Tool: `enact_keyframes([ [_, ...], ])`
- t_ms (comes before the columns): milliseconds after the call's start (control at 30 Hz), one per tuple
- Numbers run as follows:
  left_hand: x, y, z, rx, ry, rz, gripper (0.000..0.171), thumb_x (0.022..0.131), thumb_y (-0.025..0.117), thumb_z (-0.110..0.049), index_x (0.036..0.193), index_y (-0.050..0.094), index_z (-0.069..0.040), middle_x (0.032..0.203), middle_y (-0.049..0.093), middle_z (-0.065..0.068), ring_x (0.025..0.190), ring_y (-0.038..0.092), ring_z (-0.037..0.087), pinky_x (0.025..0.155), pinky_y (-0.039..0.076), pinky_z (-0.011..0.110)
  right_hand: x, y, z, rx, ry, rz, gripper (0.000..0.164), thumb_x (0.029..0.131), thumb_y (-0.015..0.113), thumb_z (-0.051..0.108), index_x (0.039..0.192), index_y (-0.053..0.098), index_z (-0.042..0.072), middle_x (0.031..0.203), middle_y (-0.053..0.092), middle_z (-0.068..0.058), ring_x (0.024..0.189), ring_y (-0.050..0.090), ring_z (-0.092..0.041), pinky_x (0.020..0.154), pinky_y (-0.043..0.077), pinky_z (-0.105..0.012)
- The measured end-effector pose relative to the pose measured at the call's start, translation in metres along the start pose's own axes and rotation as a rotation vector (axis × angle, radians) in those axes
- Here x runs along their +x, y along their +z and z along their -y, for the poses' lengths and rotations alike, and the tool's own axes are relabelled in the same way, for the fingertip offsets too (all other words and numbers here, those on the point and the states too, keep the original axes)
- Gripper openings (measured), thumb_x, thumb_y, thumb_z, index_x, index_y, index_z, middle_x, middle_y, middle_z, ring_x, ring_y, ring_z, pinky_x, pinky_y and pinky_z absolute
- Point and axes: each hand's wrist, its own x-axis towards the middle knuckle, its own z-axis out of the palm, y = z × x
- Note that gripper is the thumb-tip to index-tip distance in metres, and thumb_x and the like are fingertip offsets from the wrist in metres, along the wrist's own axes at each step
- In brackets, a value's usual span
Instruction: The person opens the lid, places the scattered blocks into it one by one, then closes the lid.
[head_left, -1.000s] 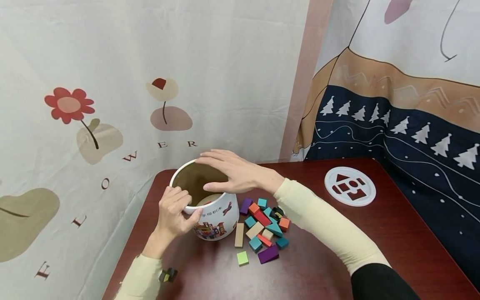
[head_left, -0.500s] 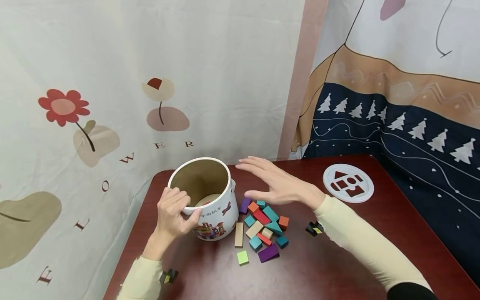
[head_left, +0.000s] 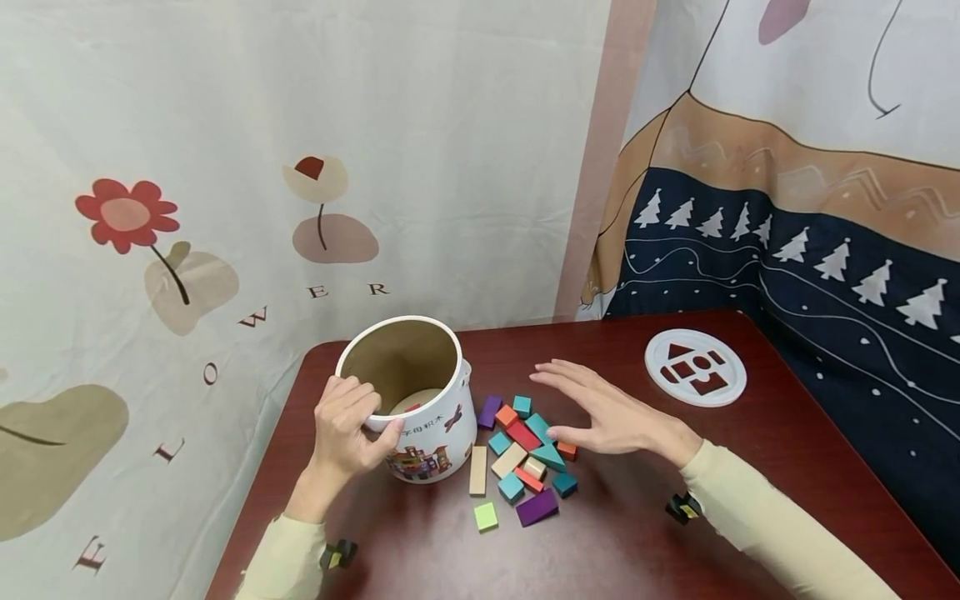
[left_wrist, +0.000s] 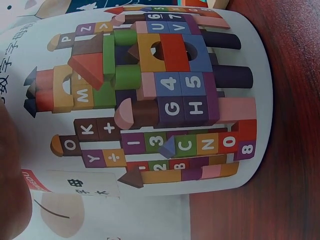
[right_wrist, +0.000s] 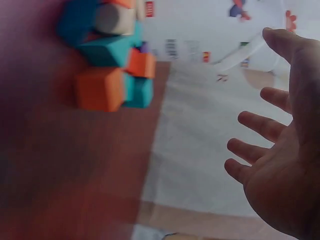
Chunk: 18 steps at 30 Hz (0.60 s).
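Note:
A white bucket (head_left: 438, 446) printed with a picture of toy blocks stands on the table, its mouth tilted a little toward me. My left hand (head_left: 347, 423) grips the bucket's near-left rim, fingers over the edge and thumb outside. Inside, a pale bottom and a bit of red show. Right of the bucket lies a pile of coloured wooden blocks (head_left: 522, 436). Over the pile's right side hovers my right hand (head_left: 611, 412), fingers extended and holding nothing; the right wrist view shows its spread fingers (right_wrist: 262, 127) apart from an orange block (right_wrist: 100, 89).
A white round lid (head_left: 660, 379) with shaped cut-outs lies at the table's back right. One lime-green block (head_left: 486, 517) sits at the near side of the pile. Behind the dark red table (head_left: 637, 542) hangs a printed curtain (head_left: 480, 167).
My right hand has left the bucket's mouth and moved right and toward me, to beside the block pile. My left hand keeps its grip on the rim.

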Motion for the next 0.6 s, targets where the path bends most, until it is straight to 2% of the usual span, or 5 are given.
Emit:
enact_keyframes([
  [133,0.0,0.0,-0.001,-0.001,0.001,-0.003,0.041,0.078,0.059,-0.034,0.054,0.035,-0.011,0.053,0.024,-0.003,0.051,0.022,0.017,0.055,0.024,0.039,-0.016,0.015,-0.012,-0.032,0.042,0.007,0.079,0.091,0.066,0.056,0.159,0.041,0.025,0.162,0.036,0.0,0.149,0.023,-0.025,0.113,0.031,-0.061],
  [267,0.0,0.0,-0.001,-0.002,0.004,-0.007,0.041,0.078,0.059,-0.034,0.054,0.035,-0.011,0.053,0.025,-0.003,0.051,0.022,0.017,0.055,0.024,0.039,-0.027,0.03,-0.022,-0.056,0.045,0.026,0.077,0.091,0.069,0.05,0.156,0.045,0.019,0.16,0.04,-0.003,0.148,0.026,-0.028,0.113,0.031,-0.06],
  [500,-0.001,0.0,0.0,-0.012,0.006,-0.009,0.033,0.066,0.063,-0.027,0.054,0.036,-0.011,0.053,0.025,-0.002,0.051,0.022,0.017,0.055,0.023,0.039,-0.033,0.045,-0.029,-0.031,0.04,0.055,0.078,0.089,0.073,0.043,0.154,0.047,0.008,0.157,0.043,-0.01,0.146,0.03,-0.033,0.112,0.031,-0.062],
  [600,-0.001,0.0,0.0,-0.013,0.002,-0.004,0.032,0.064,0.062,-0.026,0.054,0.035,-0.011,0.053,0.025,-0.003,0.051,0.022,0.017,0.055,0.024,0.039,-0.033,0.049,-0.03,-0.041,0.012,0.047,0.078,0.088,0.074,0.041,0.153,0.048,0.006,0.156,0.044,-0.014,0.144,0.031,-0.038,0.112,0.031,-0.063],
])
